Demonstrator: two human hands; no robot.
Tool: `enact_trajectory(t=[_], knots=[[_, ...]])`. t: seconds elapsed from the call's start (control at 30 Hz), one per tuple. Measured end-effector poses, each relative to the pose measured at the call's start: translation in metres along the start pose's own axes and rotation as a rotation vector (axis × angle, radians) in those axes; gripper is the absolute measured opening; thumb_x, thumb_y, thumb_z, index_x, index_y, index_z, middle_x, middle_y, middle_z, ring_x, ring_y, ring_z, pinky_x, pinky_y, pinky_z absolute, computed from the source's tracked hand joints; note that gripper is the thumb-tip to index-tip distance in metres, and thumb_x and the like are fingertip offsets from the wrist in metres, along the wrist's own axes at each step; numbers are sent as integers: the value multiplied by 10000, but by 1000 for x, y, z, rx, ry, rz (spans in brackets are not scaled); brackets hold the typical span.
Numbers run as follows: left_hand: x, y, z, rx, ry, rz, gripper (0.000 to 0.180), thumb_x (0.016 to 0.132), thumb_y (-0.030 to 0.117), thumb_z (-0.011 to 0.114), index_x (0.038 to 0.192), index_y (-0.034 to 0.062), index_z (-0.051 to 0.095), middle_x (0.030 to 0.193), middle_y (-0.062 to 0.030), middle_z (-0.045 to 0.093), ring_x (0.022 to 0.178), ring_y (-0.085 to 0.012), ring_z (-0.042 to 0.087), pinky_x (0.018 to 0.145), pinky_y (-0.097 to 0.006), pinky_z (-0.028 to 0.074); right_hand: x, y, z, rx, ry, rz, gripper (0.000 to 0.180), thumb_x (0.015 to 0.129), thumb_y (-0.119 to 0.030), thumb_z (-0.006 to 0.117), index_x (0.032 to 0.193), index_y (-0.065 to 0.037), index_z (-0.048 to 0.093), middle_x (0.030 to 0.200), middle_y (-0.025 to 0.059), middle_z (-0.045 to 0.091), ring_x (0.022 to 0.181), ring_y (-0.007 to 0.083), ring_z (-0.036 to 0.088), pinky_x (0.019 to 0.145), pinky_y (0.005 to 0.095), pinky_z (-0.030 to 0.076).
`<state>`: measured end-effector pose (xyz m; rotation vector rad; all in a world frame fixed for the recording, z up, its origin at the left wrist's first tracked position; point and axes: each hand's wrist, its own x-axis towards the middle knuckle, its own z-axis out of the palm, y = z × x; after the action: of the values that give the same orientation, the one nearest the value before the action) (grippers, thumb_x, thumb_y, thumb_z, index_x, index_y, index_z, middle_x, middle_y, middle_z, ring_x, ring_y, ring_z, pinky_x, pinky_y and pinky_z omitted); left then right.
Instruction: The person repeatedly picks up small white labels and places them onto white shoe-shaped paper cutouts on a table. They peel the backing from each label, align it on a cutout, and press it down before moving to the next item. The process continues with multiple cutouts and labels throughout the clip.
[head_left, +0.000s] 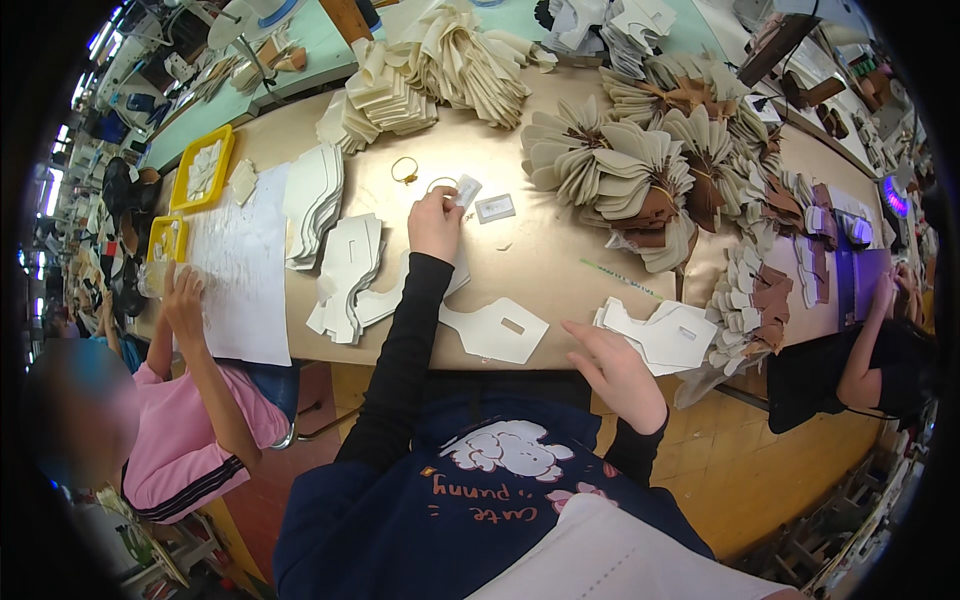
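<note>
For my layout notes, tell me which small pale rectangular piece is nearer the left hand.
It is the upper piece, right beside the left hand; the lower piece lies farther right, clear of the hand.

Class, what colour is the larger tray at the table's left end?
The larger tray is yellow, seen best in the head view.
</note>
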<state>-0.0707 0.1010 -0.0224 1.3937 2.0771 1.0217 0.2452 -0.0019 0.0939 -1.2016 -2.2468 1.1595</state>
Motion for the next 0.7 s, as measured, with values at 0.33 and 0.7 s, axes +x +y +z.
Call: enact_trajectory(t=[0.33,0.7], knots=[[9,-13,-12,159,176,110,179,808,168,752,955,66,744,883,-120,665,900,-297,617,815,-403,489,3,-3,11,-14,-44,-67,434,936,-113,653,1357,-53,567,1188,190,655,1070,368,615,931,410,495],[1,7,-20,-129,32,-10,123,823,142,763,869,43,706,851,-69,675,783,-189,635,736,-308,493,4,-5,10,-37,-4,-87,411,924,-100,660,1325,-46,594,1138,183,667,1037,363,619,912,411,496]])
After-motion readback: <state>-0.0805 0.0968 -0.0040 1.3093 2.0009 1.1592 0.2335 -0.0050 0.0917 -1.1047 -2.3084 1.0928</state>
